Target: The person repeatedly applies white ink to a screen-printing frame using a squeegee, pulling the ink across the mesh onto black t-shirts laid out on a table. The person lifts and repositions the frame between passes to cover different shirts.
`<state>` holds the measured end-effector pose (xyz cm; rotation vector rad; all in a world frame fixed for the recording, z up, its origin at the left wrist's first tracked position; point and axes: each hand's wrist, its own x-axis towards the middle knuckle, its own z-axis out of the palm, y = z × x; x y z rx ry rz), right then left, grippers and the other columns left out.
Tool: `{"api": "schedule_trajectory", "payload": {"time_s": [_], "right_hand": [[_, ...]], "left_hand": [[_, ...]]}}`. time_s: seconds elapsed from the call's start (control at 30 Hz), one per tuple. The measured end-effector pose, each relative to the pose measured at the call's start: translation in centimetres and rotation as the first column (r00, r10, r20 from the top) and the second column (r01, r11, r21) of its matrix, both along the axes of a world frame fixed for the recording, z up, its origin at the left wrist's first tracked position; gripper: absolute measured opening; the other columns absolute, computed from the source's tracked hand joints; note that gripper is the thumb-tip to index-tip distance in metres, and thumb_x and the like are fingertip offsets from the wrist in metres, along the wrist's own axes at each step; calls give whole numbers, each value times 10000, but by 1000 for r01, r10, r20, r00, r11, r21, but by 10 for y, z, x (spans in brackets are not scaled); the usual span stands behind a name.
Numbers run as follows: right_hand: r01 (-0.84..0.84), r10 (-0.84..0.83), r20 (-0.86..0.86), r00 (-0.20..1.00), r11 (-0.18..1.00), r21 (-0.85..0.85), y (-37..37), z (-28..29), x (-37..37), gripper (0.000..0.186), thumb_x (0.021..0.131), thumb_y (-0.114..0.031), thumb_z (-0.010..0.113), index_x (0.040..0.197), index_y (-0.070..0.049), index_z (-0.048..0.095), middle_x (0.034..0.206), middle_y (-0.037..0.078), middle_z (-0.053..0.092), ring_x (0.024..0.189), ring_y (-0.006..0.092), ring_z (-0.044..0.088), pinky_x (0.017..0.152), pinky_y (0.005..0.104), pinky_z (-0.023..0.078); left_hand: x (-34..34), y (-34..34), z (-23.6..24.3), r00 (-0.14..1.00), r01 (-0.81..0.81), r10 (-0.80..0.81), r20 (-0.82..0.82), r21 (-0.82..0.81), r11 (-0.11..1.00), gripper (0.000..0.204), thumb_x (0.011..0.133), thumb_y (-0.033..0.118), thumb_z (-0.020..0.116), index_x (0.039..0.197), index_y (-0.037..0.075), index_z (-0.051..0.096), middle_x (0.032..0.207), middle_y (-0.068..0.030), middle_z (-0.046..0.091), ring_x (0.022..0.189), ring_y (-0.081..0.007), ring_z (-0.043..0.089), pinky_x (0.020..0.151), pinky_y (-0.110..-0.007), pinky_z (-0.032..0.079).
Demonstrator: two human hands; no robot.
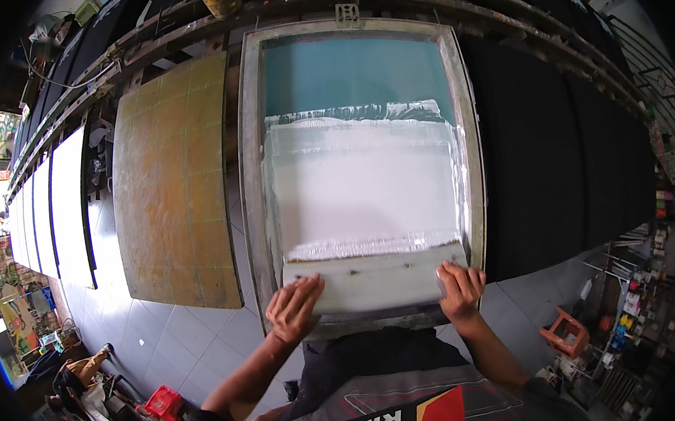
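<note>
Two ends, two grips: left hand (pixel 296 307) and right hand (pixel 460 289) have fingers curled over the pale squeegee (pixel 378 287), sitting at the near end of the framed screen (pixel 254 177), white ink (pixel 367 193) smeared inside.

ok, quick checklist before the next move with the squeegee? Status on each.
1. Left grip on squeegee: ok, fingers bent over its left end.
2. Right grip on squeegee: ok, fingers at its right end.
3. Squeegee inside frame: ok, between the side rails, at the near end.
4. Ink along squeegee's far edge: ok, a white ridge runs nearly its full width.
5. Mesh covered to the far end: not ok, the far strip shows blue beyond the white.
6. Blade edge flat on the mesh: cannot tell, hidden by squeegee and ink.
</note>
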<state>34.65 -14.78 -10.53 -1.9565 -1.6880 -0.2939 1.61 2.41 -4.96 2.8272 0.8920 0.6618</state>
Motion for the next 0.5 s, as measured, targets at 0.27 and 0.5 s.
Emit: {"api": "schedule_trajectory", "payload": {"time_s": [0.27,0.5], "right_hand": [[-108,106,-20,994,988,-114,173,48,103,118,832,-75,746,949,-76,764,1000,132,737,977,387,685,897,491,527],[-247,243,-73,967,843,-478,156,159,103,253,815,-246,890,980,-95,773,1006,106,760,999,309,727,992,471,495]], "left_hand": [[87,178,31,983,-113,89,-160,-149,982,328,767,193,867,1093,158,846,1134,-110,819,985,-290,788,880,-452,618],[91,175,130,943,-69,-6,-334,-213,975,485,809,479,923,1111,107,847,865,-128,810,795,-254,794,748,-417,639]]}}
